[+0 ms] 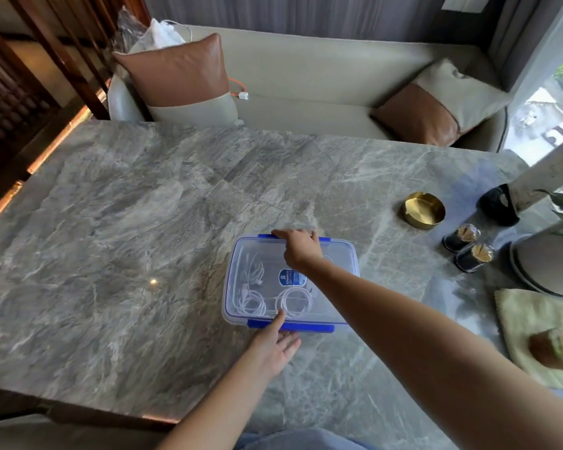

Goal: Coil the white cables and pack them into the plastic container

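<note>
A clear plastic container (345, 280) with blue clips and a blue label on its lid sits on the marble table. Its lid is on. Coiled white cables (293, 302) lie inside, seen through the lid, with more white cable (254, 271) at the left end. My right hand (301, 250) reaches over the lid, its fingers curled on the far blue clip. At the near edge, my left hand (273, 347) has its fingers spread, with the thumb on the lid rim by the near blue clip (306, 327).
A gold bowl (423, 210), two small dark jars (467, 246), a grey plate (546, 264) and a pale green cloth (533, 323) with a brown object on it stand at the right. A sofa with cushions (182, 76) runs behind the table (127, 222).
</note>
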### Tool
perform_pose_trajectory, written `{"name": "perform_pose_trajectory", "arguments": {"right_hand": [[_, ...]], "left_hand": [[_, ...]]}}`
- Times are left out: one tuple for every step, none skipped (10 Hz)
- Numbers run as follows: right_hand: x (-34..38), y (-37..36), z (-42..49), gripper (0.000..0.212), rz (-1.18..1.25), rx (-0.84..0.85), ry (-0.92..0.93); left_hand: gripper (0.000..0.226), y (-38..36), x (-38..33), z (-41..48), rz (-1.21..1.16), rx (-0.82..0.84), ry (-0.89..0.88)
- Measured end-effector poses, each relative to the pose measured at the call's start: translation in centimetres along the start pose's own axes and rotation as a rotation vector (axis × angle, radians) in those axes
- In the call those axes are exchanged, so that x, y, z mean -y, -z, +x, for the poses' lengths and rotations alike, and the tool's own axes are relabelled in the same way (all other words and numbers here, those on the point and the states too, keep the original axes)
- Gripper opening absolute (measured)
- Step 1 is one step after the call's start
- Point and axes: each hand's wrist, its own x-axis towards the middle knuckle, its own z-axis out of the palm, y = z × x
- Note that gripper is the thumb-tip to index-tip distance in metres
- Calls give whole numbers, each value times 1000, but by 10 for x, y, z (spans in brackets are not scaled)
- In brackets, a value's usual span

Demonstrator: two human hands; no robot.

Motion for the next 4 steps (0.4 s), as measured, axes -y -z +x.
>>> {"name": "perform_pose_trajectory", "arguments": {"right_hand": [[-4, 0, 0, 63, 11, -2, 53], [-7, 5, -8, 54, 98, 38, 92], [-16, 13, -21, 55, 183, -13, 152], [-21, 34, -36, 58, 173, -141, 137]], "left_hand": [[49, 0, -1, -2, 27, 27, 4], [56, 4, -2, -8, 274, 109, 80], [63, 13, -14, -15, 800, 329, 169], [52, 10, -44, -28, 1168, 309, -69]]}}
